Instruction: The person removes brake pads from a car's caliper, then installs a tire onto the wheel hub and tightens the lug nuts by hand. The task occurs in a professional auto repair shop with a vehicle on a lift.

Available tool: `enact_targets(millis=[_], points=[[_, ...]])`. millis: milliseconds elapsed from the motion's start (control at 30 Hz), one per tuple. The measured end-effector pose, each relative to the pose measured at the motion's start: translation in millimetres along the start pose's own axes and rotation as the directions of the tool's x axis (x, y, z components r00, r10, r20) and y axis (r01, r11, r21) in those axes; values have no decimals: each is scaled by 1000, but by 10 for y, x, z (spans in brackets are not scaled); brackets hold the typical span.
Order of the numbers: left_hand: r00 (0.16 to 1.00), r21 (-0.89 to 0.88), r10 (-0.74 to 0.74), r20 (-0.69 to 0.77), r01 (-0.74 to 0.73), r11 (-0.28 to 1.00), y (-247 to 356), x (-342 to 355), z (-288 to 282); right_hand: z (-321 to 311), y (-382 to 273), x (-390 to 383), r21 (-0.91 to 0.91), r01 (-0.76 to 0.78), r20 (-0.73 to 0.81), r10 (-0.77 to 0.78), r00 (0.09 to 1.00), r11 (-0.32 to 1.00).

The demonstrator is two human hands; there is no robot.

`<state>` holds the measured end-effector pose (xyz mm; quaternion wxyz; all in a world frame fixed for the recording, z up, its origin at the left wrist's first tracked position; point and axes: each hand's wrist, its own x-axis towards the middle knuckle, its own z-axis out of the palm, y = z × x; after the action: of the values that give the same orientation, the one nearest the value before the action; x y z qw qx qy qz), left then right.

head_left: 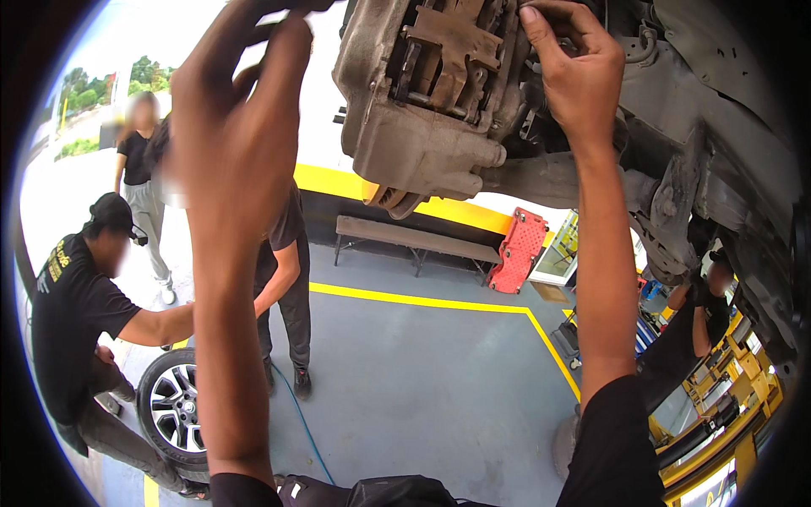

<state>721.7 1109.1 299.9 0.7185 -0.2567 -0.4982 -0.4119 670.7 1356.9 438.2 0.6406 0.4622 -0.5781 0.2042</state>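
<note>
Grey cast-metal brake caliper (422, 152) sits high, between our raised arms

It is at the top centre of the head view, beside the dusty grey metal underbody (743, 93) of a vehicle. A rusty brown, cross-shaped metal plate (456, 38) shows in its open window, with a thin metal pin (435, 103) along the lower side.

We judge the housing heavy, stiff and hard to damage, its dusty skin rough rather than slippery; the plate and pin look lighter and easier to bend. The broad, rounded lower body seems the soundest place to bear its weight, with fingers kept off the narrow inner edges.

Our bare right hand (583, 72) is up at the caliper's right side, forearm nearly upright, fingers curled and thumb pointing up and to the left, its tip touching or just beside the metal. We cannot tell whether anything is pinched there.

Our bare left hand (241, 127) is raised to the left of the caliper, apart from its housing in the view, with bent fingers running out past the upper edge. It is blurred and cut off, so we cannot tell whether it grips anything.
</note>
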Motion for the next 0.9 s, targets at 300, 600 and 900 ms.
enact_targets(millis=[300, 600, 900], points=[[965, 174, -195, 177, 165, 971, 219, 746, 438, 87, 65, -32, 138, -139, -47, 147, 988, 981], [961, 5, -209, 184, 211, 977, -207, 944, 465, 232, 78, 134, -78, 150, -66, -155, 986, 986], [987, 19, -83, 136, 81, 997, -176, 677, 479, 396, 125, 218, 186, -210, 98, 194, 976, 960]])
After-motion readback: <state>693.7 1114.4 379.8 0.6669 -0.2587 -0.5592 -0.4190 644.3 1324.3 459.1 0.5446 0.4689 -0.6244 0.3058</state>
